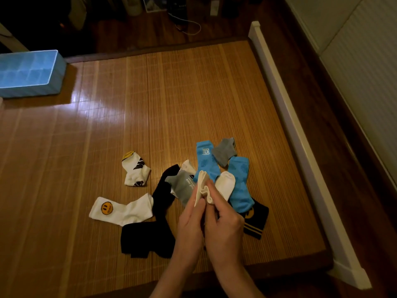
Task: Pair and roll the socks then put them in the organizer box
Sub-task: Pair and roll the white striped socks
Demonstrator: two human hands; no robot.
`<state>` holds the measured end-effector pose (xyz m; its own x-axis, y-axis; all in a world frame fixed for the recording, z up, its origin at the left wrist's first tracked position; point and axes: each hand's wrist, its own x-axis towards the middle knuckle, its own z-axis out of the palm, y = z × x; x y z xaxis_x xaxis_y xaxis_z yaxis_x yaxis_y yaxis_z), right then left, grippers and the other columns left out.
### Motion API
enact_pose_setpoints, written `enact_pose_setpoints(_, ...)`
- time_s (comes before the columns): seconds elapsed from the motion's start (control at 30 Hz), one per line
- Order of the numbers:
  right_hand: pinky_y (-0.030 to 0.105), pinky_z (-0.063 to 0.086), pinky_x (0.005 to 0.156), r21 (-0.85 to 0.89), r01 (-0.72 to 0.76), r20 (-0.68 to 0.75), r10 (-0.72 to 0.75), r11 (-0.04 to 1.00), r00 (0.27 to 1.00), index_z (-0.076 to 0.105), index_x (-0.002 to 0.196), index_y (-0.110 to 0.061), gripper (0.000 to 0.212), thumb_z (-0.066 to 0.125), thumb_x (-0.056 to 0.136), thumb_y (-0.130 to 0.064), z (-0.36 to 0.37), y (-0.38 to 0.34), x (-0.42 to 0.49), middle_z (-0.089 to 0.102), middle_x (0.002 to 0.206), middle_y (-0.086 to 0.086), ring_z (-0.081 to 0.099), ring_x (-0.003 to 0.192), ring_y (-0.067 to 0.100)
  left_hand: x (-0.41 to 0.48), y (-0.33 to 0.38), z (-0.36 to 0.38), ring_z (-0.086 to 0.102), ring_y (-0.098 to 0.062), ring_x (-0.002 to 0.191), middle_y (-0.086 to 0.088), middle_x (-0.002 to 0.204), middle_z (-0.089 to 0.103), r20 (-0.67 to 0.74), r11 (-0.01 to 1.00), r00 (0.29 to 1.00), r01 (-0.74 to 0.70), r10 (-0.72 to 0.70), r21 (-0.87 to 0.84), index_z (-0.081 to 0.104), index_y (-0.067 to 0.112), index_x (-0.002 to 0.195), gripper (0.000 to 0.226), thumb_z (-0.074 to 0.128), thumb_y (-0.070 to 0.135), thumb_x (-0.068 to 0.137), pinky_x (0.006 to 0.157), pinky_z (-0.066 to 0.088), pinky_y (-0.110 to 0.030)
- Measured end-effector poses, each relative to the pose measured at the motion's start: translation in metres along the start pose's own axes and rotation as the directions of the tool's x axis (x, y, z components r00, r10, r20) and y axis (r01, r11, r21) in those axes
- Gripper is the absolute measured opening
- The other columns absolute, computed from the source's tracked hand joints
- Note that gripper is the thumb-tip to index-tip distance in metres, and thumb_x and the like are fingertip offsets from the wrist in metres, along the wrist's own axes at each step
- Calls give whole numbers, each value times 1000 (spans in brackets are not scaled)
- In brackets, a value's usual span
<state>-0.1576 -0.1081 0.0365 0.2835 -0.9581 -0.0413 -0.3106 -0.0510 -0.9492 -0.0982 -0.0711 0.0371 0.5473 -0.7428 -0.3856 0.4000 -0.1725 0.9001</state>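
Between both closed hands (209,220), white sock (203,189).

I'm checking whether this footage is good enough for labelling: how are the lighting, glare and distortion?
Head view: dim, warm light; bright glare patch on the bamboo mat near the blue organizer box; background nearly black; wide-angle bending of the white rail; socks and both hands, left hand, right hand, reasonably sharp.

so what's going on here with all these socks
A person is sorting socks on a woven bamboo mat. Both the left hand and right hand grip a plain white sock above the loose pile. The light blue compartmented organizer box sits far left, its visible compartments looking empty.
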Motion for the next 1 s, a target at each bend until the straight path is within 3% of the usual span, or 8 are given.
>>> enact_pose_setpoints(0.17,18,34,114,114,-14,347,-26,993,938,52,143,-20,56,55,95,9,-1,1,-3,49,150,-11,37,143,-1,0,5,-2,67,-13,122,3,128,72,-126,998,992,-20,12,-60,60,25,138,41,61,30,98,95,56,-26)
enact_pose_setpoints(0.27,20,51,96,235,-168,224,115,957,968,79,99,-23,38,54,90,3,-7,4,-7,74,117,-10,63,118,4,3,4,-10,75,-17,98,-9,107,76,-272,976,954,73,-128,-204,74,22,114,22,56,25,102,80,59,-34)
enact_pose_setpoints(0.37,28,50,70,238,-426,133,405,873,905,71,62,-15,26,54,80,-22,-4,4,-17,78,83,-2,70,81,9,2,5,-20,76,-19,89,-13,105,77,-313,901,915,106,-254,-421,70,14,118,23,53,17,103,69,62,-32)
enact_pose_setpoints(0.5,29,44,51,182,-866,236,834,466,499,72,64,-9,55,58,90,-55,-4,12,-9,71,66,9,62,58,20,-6,5,-35,75,-23,104,-13,120,75,-285,765,899,81,-333,-638,56,10,136,34,47,18,104,88,52,-43)
enact_pose_setpoints(0.57,31,54,62,117,-978,543,813,172,208,76,93,1,81,54,81,-76,-5,11,-3,77,87,17,71,77,26,-11,6,-41,74,-26,109,-17,125,72,-217,681,903,105,-370,-725,55,10,137,37,45,20,103,91,50,-45)
enact_pose_setpoints(0.63,37,60,80,143,-990,725,683,-18,92,72,116,-2,87,54,79,-79,0,13,-2,73,115,20,72,104,31,-15,6,-44,72,-29,112,-20,128,70,-186,628,900,116,-395,-770,56,9,136,38,45,20,102,90,57,-49)
enact_pose_setpoints(0.87,46,52,96,658,-751,596,641,-46,484,57,136,-10,43,59,97,-28,3,23,30,71,122,17,66,116,32,-18,-4,-60,63,-35,127,-21,136,65,-238,647,865,122,-441,-753,53,11,141,43,49,10,99,114,44,-50)
enact_pose_setpoints(1.0,43,55,93,630,-754,518,624,185,586,61,133,-14,40,61,96,-30,-6,29,53,71,125,11,68,115,27,-15,-15,-73,64,-36,125,-22,132,68,-243,683,843,185,-480,-707,55,11,136,39,51,7,97,107,51,-52)
